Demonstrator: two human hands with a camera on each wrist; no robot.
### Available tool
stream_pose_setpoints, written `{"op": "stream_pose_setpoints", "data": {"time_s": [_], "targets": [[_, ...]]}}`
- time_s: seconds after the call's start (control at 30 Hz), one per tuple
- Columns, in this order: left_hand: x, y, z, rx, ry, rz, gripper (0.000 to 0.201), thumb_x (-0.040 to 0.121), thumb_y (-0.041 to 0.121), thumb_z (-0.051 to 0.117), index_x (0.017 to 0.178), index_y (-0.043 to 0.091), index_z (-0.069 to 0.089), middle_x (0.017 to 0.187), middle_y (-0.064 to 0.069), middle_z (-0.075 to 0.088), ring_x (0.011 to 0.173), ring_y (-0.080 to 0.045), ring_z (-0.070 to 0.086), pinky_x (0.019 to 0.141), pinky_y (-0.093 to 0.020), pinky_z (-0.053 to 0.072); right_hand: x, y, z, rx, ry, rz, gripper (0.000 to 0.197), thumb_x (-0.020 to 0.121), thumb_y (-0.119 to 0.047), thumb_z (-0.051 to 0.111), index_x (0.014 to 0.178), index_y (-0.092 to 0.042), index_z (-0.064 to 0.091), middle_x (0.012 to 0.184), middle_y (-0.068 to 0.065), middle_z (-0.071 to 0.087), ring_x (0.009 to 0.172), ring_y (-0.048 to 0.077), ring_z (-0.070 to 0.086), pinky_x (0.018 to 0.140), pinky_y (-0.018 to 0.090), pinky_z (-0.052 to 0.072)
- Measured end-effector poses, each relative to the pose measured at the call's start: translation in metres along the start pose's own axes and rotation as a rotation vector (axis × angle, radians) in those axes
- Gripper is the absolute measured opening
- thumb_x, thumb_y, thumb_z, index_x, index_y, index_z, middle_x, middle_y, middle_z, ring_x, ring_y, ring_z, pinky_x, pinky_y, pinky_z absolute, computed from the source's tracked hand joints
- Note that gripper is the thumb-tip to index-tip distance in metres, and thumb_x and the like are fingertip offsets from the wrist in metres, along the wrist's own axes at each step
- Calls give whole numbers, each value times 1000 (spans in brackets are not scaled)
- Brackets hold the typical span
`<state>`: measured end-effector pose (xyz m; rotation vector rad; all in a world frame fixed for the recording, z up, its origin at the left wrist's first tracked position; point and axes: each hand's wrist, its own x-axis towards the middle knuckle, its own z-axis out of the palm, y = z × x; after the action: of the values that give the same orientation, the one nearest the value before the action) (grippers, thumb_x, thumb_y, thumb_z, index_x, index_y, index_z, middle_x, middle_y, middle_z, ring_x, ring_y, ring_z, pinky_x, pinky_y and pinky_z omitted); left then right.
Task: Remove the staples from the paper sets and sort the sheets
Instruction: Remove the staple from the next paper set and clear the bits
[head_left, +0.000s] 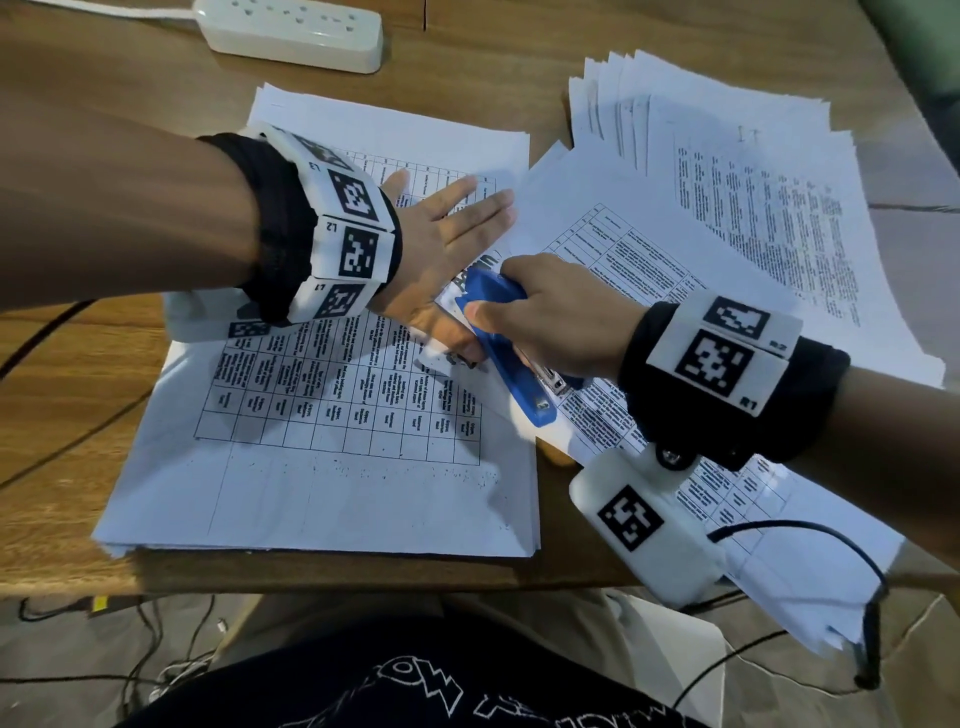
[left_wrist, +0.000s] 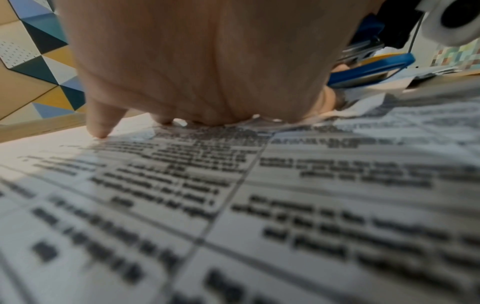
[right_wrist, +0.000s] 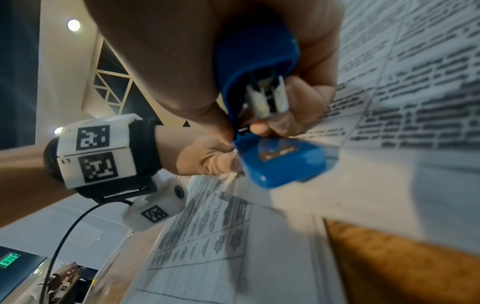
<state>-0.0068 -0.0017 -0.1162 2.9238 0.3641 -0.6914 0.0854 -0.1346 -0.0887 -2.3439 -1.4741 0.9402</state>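
Observation:
My left hand (head_left: 441, 228) lies flat with straight fingers on the left stack of printed table sheets (head_left: 337, 415); its thumb (head_left: 454, 343) reaches toward a lifted paper corner beside the stapler. In the left wrist view the palm (left_wrist: 202, 61) presses on the printed sheet (left_wrist: 233, 205). My right hand (head_left: 561, 312) grips a blue stapler (head_left: 519, 379) whose end is at that paper corner. The right wrist view shows the fingers (right_wrist: 306, 98) curled round the stapler (right_wrist: 280, 160), its metal jaw open over the corner. The staple itself is hidden.
A second set of printed sheets (head_left: 623, 249) lies under my right wrist, and a fanned pile of text pages (head_left: 753, 182) sits at the back right. A white power strip (head_left: 291, 31) lies at the far edge of the wooden table (head_left: 78, 389). Cables hang below the front edge.

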Motion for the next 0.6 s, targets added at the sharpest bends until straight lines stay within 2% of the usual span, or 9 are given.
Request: {"op": "stream_pose_setpoints", "data": {"time_s": [0.1, 0.27, 0.37, 0.4, 0.47, 0.5, 0.6], "targets": [[0, 1, -1, 59, 8, -8, 142, 20, 96, -17, 141, 23, -28, 151, 7, -31, 142, -20, -22, 109, -62, -1, 0, 0, 1, -3, 2, -6, 32, 90, -35, 50, 65, -21, 35, 68, -3, 42, 60, 11, 40, 51, 27, 29], [-1, 2, 1, 1, 27, -1, 142, 22, 97, -16, 143, 23, -26, 152, 9, -29, 141, -17, -22, 109, -61, -4, -3, 5, -9, -57, -35, -72, 30, 89, -32, 52, 67, -19, 37, 67, -4, 40, 58, 8, 37, 52, 24, 27], [0, 4, 0, -97, 63, -14, 144, 25, 96, -17, 146, 19, -16, 154, 7, -21, 139, -7, -19, 108, -44, -22, -5, 13, -26, -176, 30, -80, 24, 86, -37, 57, 83, -16, 47, 72, -4, 46, 62, 9, 42, 55, 23, 32], [-1, 6, -4, -60, 54, -29, 139, 30, 97, -11, 145, 18, -19, 154, 6, -24, 140, -10, -20, 110, -46, -19, -5, 16, -33, -224, 85, -75, 25, 85, -39, 58, 86, -16, 49, 76, -2, 49, 65, 13, 45, 57, 26, 34], [-6, 9, -9, 62, -7, -45, 126, 49, 94, 11, 141, 16, -29, 150, 3, -32, 141, -20, -23, 112, -55, -5, -3, 24, -47, -297, 215, -63, 25, 84, -39, 59, 90, -16, 51, 82, 2, 52, 73, 22, 49, 66, 28, 37], [-9, 9, -10, 58, -20, -64, 126, 53, 90, 20, 140, 14, -30, 149, 1, -33, 141, -22, -23, 112, -55, -2, -1, 28, -54, -329, 274, -56, 26, 85, -39, 58, 94, -14, 52, 84, 4, 53, 76, 25, 49, 70, 30, 40], [-18, 12, -10, -20, 1, -135, 133, 52, 87, 32, 141, 7, -26, 152, -8, -28, 143, -25, -17, 116, -52, 4, 9, 46, -70, -446, 404, -35, 32, 87, -36, 56, 101, -8, 51, 91, 13, 58, 81, 31, 52, 76, 38, 44]]}}
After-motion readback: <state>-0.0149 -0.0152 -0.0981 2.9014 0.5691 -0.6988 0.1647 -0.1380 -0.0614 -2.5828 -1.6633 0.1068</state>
